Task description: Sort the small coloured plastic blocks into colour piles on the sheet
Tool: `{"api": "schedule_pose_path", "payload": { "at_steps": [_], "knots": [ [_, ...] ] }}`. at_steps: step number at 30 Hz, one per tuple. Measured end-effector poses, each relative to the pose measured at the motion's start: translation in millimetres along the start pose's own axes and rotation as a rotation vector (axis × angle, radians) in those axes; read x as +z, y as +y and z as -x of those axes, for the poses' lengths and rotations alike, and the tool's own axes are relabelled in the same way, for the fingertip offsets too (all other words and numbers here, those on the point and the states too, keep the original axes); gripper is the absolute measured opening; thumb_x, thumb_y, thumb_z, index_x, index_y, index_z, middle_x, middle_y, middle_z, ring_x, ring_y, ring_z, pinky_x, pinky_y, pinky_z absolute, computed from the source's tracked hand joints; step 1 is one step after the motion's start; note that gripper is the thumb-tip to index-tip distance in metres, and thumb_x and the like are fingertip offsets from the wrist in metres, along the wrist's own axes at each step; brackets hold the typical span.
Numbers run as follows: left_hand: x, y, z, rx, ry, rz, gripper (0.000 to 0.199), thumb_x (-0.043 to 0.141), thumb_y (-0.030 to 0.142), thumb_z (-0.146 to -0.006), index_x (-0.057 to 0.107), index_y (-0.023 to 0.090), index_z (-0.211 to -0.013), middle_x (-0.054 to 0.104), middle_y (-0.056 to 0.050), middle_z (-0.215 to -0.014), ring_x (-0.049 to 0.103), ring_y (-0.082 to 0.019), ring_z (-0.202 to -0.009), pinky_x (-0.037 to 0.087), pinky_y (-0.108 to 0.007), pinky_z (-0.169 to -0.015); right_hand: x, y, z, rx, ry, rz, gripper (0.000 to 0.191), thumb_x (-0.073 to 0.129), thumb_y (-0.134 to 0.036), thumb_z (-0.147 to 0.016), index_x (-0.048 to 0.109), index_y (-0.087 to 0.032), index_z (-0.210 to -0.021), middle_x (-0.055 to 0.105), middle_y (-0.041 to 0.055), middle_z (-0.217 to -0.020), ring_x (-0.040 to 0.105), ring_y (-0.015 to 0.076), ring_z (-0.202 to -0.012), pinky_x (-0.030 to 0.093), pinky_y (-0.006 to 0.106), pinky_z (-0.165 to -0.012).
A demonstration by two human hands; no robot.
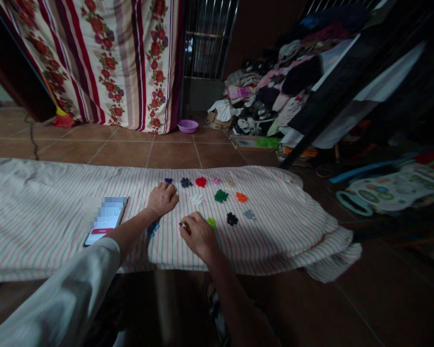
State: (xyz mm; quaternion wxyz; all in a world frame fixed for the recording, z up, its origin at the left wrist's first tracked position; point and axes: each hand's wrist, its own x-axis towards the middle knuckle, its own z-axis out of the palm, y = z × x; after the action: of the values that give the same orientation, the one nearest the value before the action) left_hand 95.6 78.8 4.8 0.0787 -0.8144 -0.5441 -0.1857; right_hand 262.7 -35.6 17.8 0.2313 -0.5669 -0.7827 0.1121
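Note:
Small pieces lie sorted by colour in little piles on a striped cloth. My left hand [162,197] rests on the cloth with bent fingers, just below a dark blue pile [168,180]; whatever is under its fingertips is hidden. My right hand [199,235] is curled, its thumb and fingers closed at some small brown pieces [184,226]. Beside it is a lime green pile [211,222], and white pieces [196,199] lie above. A blue pile [153,228] sits below my left wrist, partly covered by the forearm.
Further piles include red [200,181], green [221,195], orange [241,197], black [232,219] and grey [249,214]. A phone [106,221] with a lit screen lies left of my left forearm. Beyond the striped cloth [282,241] are a purple basin [188,126] and heaped clothes [271,91].

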Motion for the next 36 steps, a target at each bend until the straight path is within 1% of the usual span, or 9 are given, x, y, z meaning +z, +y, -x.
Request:
{"api": "schedule_pose_path", "payload": {
  "at_steps": [2,5,9,17,20,23,26,30,36],
  "knots": [
    [-0.4,2,-1,-0.014,0.001,-0.004,0.028,0.039,0.039,-0.09,0.059,0.019,-0.092,0.057,-0.012,-0.095,0.049,-0.027,-0.094,0.043,-0.04,-0.081,1,1,0,-0.002,-0.003,-0.001,0.009,0.054,-0.025,-0.086,0.062,-0.023,-0.089,0.056,0.002,-0.091,0.054,0.0144,-0.082,0.038,0.026,-0.074],
    [-0.8,2,-1,-0.033,0.003,-0.009,0.027,0.037,0.034,-0.091,0.059,0.018,-0.089,0.057,-0.012,-0.094,0.05,-0.027,-0.094,0.042,-0.039,-0.081,2,1,0,-0.008,-0.001,-0.009,0.01,0.053,-0.025,-0.087,0.062,-0.023,-0.09,0.056,0.002,-0.091,0.053,0.0144,-0.083,0.038,0.026,-0.075],
    [-0.5,-2,1,-0.024,0.001,0.002,0.025,0.038,0.029,-0.091,0.059,0.017,-0.087,0.058,-0.012,-0.09,0.05,-0.026,-0.092,0.041,-0.039,-0.084,1,1,0,-0.028,0.013,-0.007,0.009,0.054,-0.023,-0.087,0.063,-0.022,-0.089,0.057,0.0023,-0.089,0.052,0.0164,-0.09,0.038,0.028,-0.081],
    [0.0,-7,2,-0.003,-0.002,0.054,0.028,0.042,0.036,-0.09,0.064,0.019,-0.089,0.061,-0.01,-0.092,0.052,-0.025,-0.092,0.041,-0.039,-0.085,2,3,-1,-0.037,0.022,-0.034,0.012,0.059,-0.033,-0.087,0.064,-0.023,-0.083,0.058,0.0028,-0.088,0.049,0.0188,-0.091,0.038,0.032,-0.083],
    [0.1,-7,2,-0.001,-0.007,0.065,0.026,0.044,0.035,-0.088,0.064,0.02,-0.093,0.061,-0.009,-0.093,0.052,-0.025,-0.092,0.042,-0.039,-0.084,2,2,-1,-0.04,0.023,-0.061,0.009,0.063,-0.033,-0.084,0.064,-0.023,-0.084,0.058,0.0028,-0.092,0.049,0.0191,-0.094,0.039,0.032,-0.083],
    [0.4,-7,1,-0.002,-0.007,0.067,0.023,0.045,0.032,-0.087,0.064,0.019,-0.092,0.061,-0.01,-0.093,0.052,-0.025,-0.093,0.042,-0.038,-0.083,1,0,0,-0.033,0.021,-0.072,0.007,0.064,-0.031,-0.083,0.063,-0.023,-0.083,0.059,0.0024,-0.091,0.048,0.0194,-0.094,0.039,0.032,-0.082],
    [1.2,-7,1,-0.006,-0.002,0.065,0.022,0.044,0.029,-0.087,0.063,0.018,-0.089,0.06,-0.01,-0.091,0.052,-0.025,-0.093,0.042,-0.038,-0.084,0,-2,0,-0.021,0.016,-0.06,0.006,0.063,-0.029,-0.084,0.063,-0.023,-0.086,0.059,0.0024,-0.09,0.048,0.0194,-0.093,0.039,0.031,-0.081],
    [2.2,-7,2,-0.01,0.005,0.065,0.02,0.045,0.025,-0.085,0.063,0.018,-0.088,0.06,-0.01,-0.091,0.051,-0.026,-0.092,0.041,-0.039,-0.082,0,-3,-1,-0.025,0.028,-0.058,0.01,0.063,-0.028,-0.083,0.064,-0.024,-0.092,0.062,0.0028,-0.092,0.049,0.0204,-0.094,0.039,0.032,-0.083],
    [2.1,-9,4,0.003,0.016,0.083,0.022,0.046,0.029,-0.085,0.065,0.019,-0.091,0.062,-0.008,-0.093,0.051,-0.024,-0.092,0.04,-0.039,-0.086,5,0,-2,-0.052,0.067,-0.117,0.011,0.065,-0.03,-0.082,0.066,-0.024,-0.091,0.066,0.0024,-0.096,0.048,0.0218,-0.098,0.038,0.035,-0.089]
  ]
}}
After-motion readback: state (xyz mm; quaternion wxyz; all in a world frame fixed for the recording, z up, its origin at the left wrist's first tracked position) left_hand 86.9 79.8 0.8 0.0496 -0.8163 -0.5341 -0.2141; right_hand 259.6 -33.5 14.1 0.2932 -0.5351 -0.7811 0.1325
